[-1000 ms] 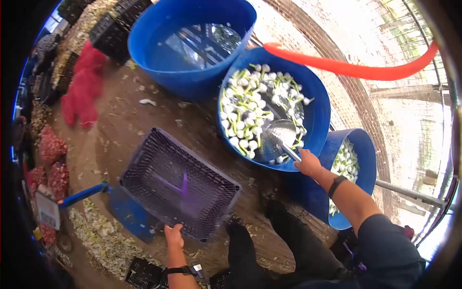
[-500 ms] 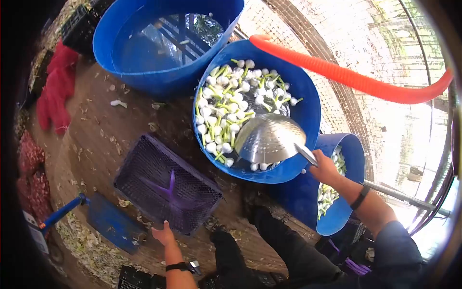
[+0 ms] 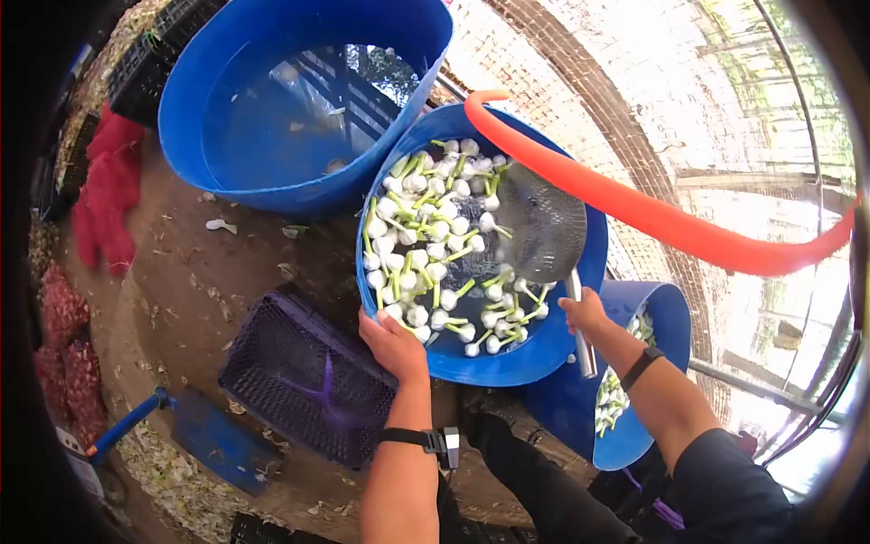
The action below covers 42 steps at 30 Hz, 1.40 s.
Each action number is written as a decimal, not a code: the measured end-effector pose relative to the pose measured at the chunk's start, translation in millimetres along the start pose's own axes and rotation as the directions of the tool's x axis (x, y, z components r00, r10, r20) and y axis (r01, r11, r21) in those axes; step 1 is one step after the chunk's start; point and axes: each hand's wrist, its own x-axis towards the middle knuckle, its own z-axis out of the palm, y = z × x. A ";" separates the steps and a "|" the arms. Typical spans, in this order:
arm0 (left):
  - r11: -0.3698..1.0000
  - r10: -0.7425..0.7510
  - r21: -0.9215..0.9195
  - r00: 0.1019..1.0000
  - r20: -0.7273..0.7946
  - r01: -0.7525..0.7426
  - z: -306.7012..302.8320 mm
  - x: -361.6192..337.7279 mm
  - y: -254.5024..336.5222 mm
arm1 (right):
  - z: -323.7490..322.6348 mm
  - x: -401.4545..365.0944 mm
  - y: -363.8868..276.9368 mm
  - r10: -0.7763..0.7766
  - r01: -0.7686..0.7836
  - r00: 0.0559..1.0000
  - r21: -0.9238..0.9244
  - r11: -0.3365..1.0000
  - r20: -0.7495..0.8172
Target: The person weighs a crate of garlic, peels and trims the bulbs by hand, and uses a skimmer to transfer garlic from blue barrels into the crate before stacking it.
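Left hand point(image 3: 396, 346) moved from crate point(image 3: 288, 376) to tub point(image 3: 512, 369) rim, grip unclear; right hand point(image 3: 586, 313) clasping skimmer point(image 3: 544, 227).

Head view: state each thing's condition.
Skimmer, held, bowl over the middle tub
Right hand, closed on the handle
Left hand, at the middle tub's rim
Middle tub, holding water and bulbs
Bulbs, green stems attached
Upper tub, holding water
Lower right tub, holding bulbs
Crate, open-topped
Red hose, curved
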 end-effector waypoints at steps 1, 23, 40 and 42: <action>0.999 -0.007 0.036 0.997 -0.076 0.010 3.7 -1.8 1.9 | 10.5 6.0 -8.2 0.015 -0.015 0.998 0.008 1.000 0.068; 0.983 0.051 0.184 0.984 -0.168 -0.020 18.6 -0.9 -8.9 | 215.1 13.4 -19.1 0.047 -0.347 0.825 0.440 0.828 0.563; 0.988 0.017 0.157 0.985 -0.171 0.010 18.5 1.1 -1.1 | 203.5 25.0 -17.7 -0.066 -0.345 0.711 0.429 0.835 0.700; 0.986 0.011 0.167 0.987 -0.158 0.016 16.2 -1.4 -0.4 | 207.1 15.0 -10.4 -0.078 -0.395 0.711 0.489 0.778 0.699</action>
